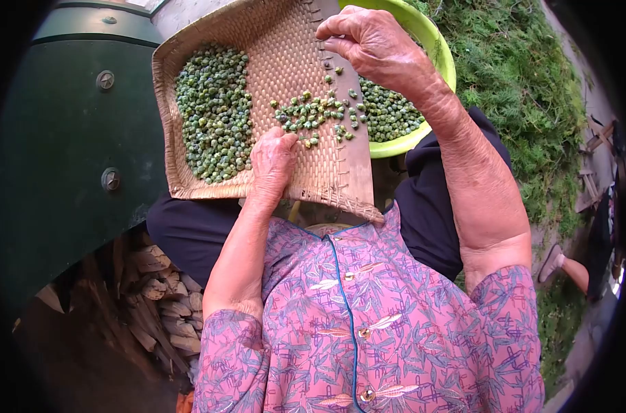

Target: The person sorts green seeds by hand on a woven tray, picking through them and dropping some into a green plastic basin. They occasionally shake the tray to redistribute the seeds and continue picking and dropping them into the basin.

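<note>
A woven winnowing basket (pixel 268 51) with a flat wooden strip (pixel 360 155) along its right edge lies over my lap. A large heap of small, round, knobbly green fruits (pixel 215 113) fills its left side. A loose scatter of the same fruits (pixel 309 112) spreads from the weave onto the strip. Beside the scatter, my left hand (pixel 273 162) rests on the weave with its fingers curled; what they hold, if anything, is hidden. My right hand (pixel 375 45) is raised over the strip, thumb and fingers pinched together; their contents cannot be made out.
Under the strip's right side stands a lime-green basin (pixel 445 65) with more green fruits (pixel 389 113). Cut feathery green foliage (pixel 512 89) covers the ground at right. A dark green metal panel (pixel 65 138) stands at left, above split firewood (pixel 168 296). Another person's foot (pixel 552 263) shows at far right.
</note>
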Available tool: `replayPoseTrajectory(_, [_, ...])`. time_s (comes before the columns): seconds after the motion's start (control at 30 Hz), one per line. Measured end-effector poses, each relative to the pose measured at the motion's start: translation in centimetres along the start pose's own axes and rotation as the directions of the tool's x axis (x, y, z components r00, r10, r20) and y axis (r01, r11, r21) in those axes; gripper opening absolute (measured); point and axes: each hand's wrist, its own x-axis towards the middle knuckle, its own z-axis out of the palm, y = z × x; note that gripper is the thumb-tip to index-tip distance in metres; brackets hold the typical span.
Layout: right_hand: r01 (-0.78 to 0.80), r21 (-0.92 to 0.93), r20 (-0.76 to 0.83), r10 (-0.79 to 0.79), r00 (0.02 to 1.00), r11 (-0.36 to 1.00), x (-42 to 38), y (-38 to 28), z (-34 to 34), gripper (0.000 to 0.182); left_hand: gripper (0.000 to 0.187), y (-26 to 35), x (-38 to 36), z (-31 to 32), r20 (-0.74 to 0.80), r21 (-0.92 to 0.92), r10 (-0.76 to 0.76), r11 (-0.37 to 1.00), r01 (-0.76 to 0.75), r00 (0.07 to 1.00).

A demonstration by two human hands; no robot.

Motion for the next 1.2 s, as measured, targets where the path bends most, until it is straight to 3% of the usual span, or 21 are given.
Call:
replayPoseTrajectory(0.07, [-0.069,0.005,0.09,0.068,0.994,0.998,0.2,-0.2,-0.5,0.017,0.012,-0.1,0.8,0.8,0.005,0.165,0.044,0.985,-0.044,0.999])
replayPoseTrajectory(0.1, [-0.071,0.004,0.09,0.07,0.993,0.997,0.0,0.1,-0.3,0.017,0.012,-0.2,1.0,1.1,0.007,0.164,0.045,0.985,-0.046,0.999])
replayPoseTrajectory(0.17, [0.031,-0.032,-0.034,-0.032,0.999,0.999,-0.2,0.7,0.3,0.017,0.011,-0.3,1.3,1.4,-0.007,0.191,0.113,0.976,-0.109,0.994])
replayPoseTrajectory(0.3, [0.052,-0.032,-0.069,-0.054,0.996,0.998,-0.3,0.9,0.5,0.017,0.012,0.1,1.7,1.7,0.055,0.242,0.116,0.962,-0.126,0.992])
replayPoseTrajectory(0.5, [0.001,-0.033,-0.007,-0.002,1.0,0.999,-0.4,0.9,0.1,0.017,0.01,0.8,1.6,0.9,0.026,0.148,0.1,0.984,-0.103,0.995])
replayPoseTrajectory(0.6, [0.068,-0.049,-0.084,-0.072,0.994,0.996,-0.7,0.9,0.4,0.016,0.01,2.0,-0.2,-1.6,0.019,-0.149,-0.003,0.989,0.006,1.0])
replayPoseTrajectory(0.63, [0.064,-0.037,-0.088,-0.067,0.994,0.997,-0.7,0.9,0.4,0.016,0.01,2.7,-1.1,-2.6,0.017,-0.148,-0.003,0.989,0.006,1.0])
replayPoseTrajectory(0.7, [0.061,-0.024,-0.091,-0.063,0.994,0.998,-0.5,0.7,0.2,0.016,0.008,4.0,-3.0,-4.7,0.181,-0.371,0.032,0.928,0.038,0.983])
replayPoseTrajectory(0.77, [-0.029,0.002,0.052,0.029,0.998,1.0,-0.2,0.3,-0.2,0.017,0.009,5.8,-4.9,-6.5,0.315,-0.32,0.14,0.947,-0.034,0.939])
replayPoseTrajectory(0.83, [-0.017,-0.009,0.051,0.017,0.999,1.0,-0.2,0.3,0.0,0.017,0.014,6.0,-6.3,-6.4,0.387,-0.214,0.293,0.951,-0.223,0.875])
replayPoseTrajectory(0.9, [-0.005,-0.022,0.051,0.006,0.999,1.0,-0.2,0.4,0.4,0.017,0.017,6.4,-7.1,-5.9,0.429,-0.14,0.308,0.951,-0.275,0.849])
replayPoseTrajectory(1.03, [-0.02,-0.046,0.02,0.021,1.0,0.999,-0.4,1.3,1.4,0.018,0.019,6.6,-6.7,-5.3,0.415,-0.161,0.32,0.947,-0.277,0.852])
replayPoseTrajectory(1.1, [0.004,-0.041,0.001,-0.004,1.0,0.999,-0.4,1.4,1.5,0.017,0.018,6.9,-5.6,-5.7,0.431,-0.239,0.15,0.97,-0.048,0.89])
replayPoseTrajectory(1.2, [0.021,-0.052,-0.026,-0.022,0.999,0.998,-0.2,1.8,1.6,0.018,0.016,5.1,-3.3,-3.7,0.161,-0.27,0.006,0.962,0.039,0.987])
